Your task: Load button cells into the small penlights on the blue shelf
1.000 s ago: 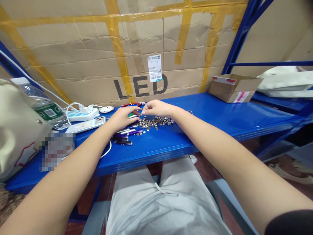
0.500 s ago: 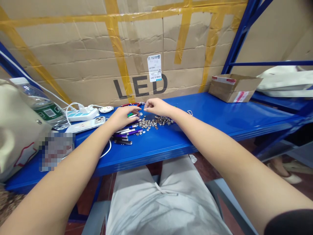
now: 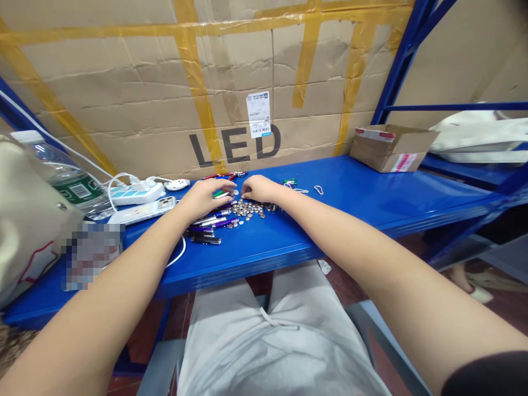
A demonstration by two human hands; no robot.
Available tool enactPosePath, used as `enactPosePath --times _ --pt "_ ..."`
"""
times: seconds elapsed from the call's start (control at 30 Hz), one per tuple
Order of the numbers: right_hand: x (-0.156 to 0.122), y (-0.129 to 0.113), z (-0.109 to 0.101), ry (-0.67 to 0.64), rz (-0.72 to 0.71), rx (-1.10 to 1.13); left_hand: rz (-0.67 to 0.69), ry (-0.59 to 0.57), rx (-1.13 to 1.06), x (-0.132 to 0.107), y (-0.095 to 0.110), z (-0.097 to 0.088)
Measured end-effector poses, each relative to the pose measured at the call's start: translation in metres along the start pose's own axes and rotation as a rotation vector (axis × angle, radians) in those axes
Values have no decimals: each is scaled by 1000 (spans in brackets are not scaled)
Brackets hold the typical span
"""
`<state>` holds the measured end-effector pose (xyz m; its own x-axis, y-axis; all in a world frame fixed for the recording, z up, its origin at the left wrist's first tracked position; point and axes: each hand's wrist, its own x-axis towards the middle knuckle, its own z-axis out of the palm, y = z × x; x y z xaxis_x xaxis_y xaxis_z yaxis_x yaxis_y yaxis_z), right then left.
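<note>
1. Hands meet over the blue shelf (image 3: 330, 220): the left hand (image 3: 205, 198) curls shut round a green pen (image 3: 218, 193), its long axis pointing toward the right hand (image 3: 258, 190)
2. Right hand is bunched; whether it grips anything cannot be told
3. Loose button cells (image 3: 249, 209) lie just under the right hand, farther from the left

My left hand (image 3: 206, 198) closes over a green pen (image 3: 218, 193), so only its tip shows. My right hand (image 3: 258, 190) covers the far edge of the cells (image 3: 247, 210); whether its fingertips pinch one is too small to tell. The label (image 3: 258, 114) on the carton (image 3: 124, 110) has print too fine to read. A patch (image 3: 88, 254) beside the bag (image 3: 25, 231) is blurred out. The bag runs off the left edge and hides the base of the bottle (image 3: 61, 173). A foot (image 3: 472, 286) at the right is half behind the shelf frame (image 3: 447, 245).
</note>
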<state>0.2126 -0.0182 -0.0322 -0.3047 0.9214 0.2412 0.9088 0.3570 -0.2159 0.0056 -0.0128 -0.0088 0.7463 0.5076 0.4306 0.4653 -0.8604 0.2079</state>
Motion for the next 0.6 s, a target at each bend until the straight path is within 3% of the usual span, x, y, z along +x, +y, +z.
enactPosePath --times 0.37,0.6 --pt "-6 0 -7 15 -2 80 -7 6 -14 -1 0 0" --pt "-16 -9 -25 340 -116 432 -142 15 -143 -1 0 3"
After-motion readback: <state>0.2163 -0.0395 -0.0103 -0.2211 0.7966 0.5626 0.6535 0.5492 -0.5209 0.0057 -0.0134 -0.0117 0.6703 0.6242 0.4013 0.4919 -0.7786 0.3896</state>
